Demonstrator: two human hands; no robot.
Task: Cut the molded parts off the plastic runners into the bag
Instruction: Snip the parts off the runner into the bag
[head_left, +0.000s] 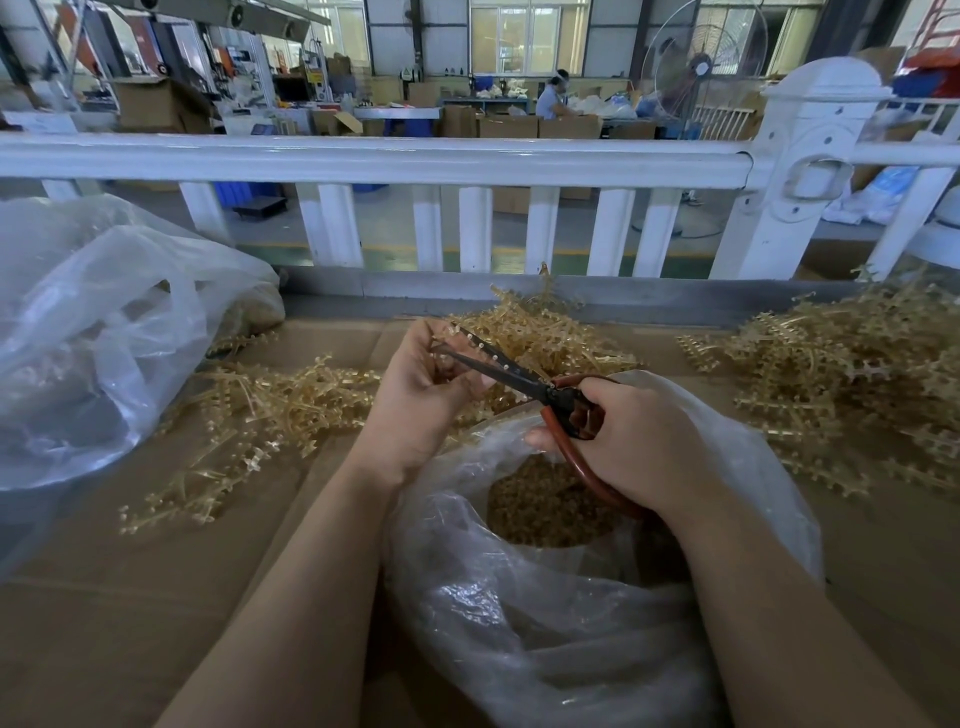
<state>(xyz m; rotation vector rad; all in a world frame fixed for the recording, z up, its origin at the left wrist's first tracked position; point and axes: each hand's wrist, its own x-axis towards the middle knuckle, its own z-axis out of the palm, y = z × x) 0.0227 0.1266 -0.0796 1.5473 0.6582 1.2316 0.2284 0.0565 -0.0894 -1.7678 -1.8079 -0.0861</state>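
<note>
Across the lower frame lay a cardboard-covered table (130, 597), with a clear plastic bag (545, 623) open at lower centre and cut amber parts (545, 512) heaped inside it. A second, crumpled bag (93, 332) sat at the left edge. Piles of amber runners (841, 384) spread at right, centre and left. Above the open bag, the right hand (639, 441) gripped the red handles of scissors (519, 376), blades slightly parted, while the left hand (421, 400) pinched a small runner piece (441, 343) against the blades.
</note>
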